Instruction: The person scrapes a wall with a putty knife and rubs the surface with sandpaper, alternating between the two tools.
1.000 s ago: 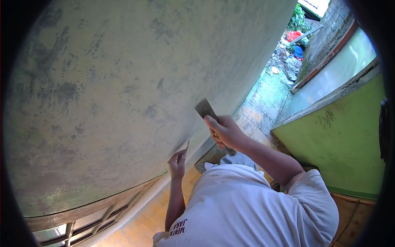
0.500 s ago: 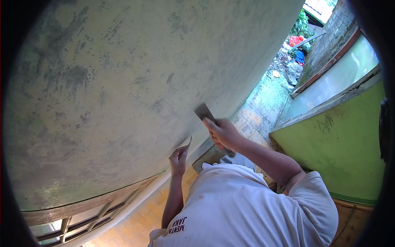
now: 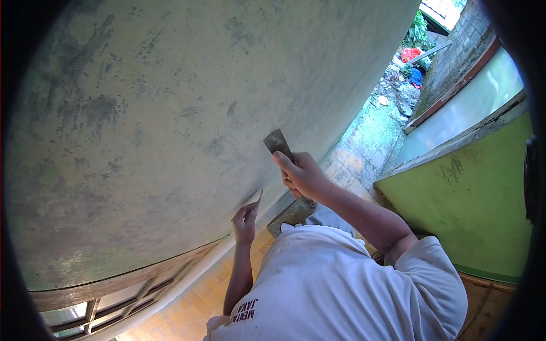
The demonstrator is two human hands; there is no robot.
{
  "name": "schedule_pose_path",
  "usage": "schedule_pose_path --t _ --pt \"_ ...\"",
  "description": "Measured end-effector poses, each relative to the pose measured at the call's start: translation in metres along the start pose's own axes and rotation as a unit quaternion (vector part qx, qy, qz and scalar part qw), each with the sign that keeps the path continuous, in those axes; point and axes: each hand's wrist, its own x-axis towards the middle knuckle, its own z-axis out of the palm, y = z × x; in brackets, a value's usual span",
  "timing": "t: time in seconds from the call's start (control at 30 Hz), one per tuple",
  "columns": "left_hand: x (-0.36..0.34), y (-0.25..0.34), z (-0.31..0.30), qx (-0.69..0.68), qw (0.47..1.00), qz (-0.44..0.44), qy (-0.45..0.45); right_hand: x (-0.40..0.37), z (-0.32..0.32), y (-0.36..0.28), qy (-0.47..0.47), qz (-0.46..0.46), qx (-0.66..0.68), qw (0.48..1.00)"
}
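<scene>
My right hand [image 3: 302, 176] is closed around the handle of a scraper [image 3: 277, 143]. Its flat, dull metal blade points up towards the wall [image 3: 165, 136], overlapping it in this view. Lower and to the left, my left hand [image 3: 244, 225] pinches a thin flat piece [image 3: 259, 197], seen almost edge-on close to the wall; I cannot tell what kind of thing it is. The wall is pale and patchy, with dark grey scuffs and smears over much of it.
A wooden window frame [image 3: 91, 316] borders the wall at lower left. Yellowish floor tiles [image 3: 182, 310] lie below. To the right stands a green low wall [image 3: 466, 199]. A paved passage [image 3: 364, 142] leads to rubbish bags [image 3: 410, 55] and plants.
My right hand has shifted slightly up and left with the scraper, whose blade now shows more broadly. My left hand has barely moved.
</scene>
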Motion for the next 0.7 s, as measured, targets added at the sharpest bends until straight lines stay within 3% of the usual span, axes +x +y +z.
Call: schedule_pose_path --t 0.1,0.27,0.37,0.43,0.5,0.57,0.7 --pt "0.001 0.007 0.001 0.023 1.0 0.018 -0.01 -0.012 0.001 0.004 -0.011 0.027 0.059 0.998" --pt "0.003 -0.001 0.002 0.013 1.0 0.018 -0.009 -0.02 -0.01 0.045 -0.013 0.061 -0.04 0.997" --pt "-0.001 0.008 0.004 0.014 1.0 0.014 -0.014 0.0 0.001 -0.016 -0.012 -0.014 -0.013 1.0" --pt "0.0 0.009 0.001 0.022 1.0 0.005 -0.018 -0.008 0.006 -0.025 -0.015 -0.015 0.005 1.0" --pt "0.0 -0.003 0.001 0.009 1.0 0.004 -0.015 -0.016 0.008 -0.017 -0.018 -0.017 0.021 0.999" --pt "-0.001 -0.007 0.001 0.007 1.0 0.009 -0.008 -0.024 0.0 0.014 -0.02 0.046 -0.005 0.999" --pt "-0.003 -0.001 -0.001 0.016 1.0 -0.002 -0.008 -0.012 -0.002 0.01 -0.013 0.038 -0.03 0.999"
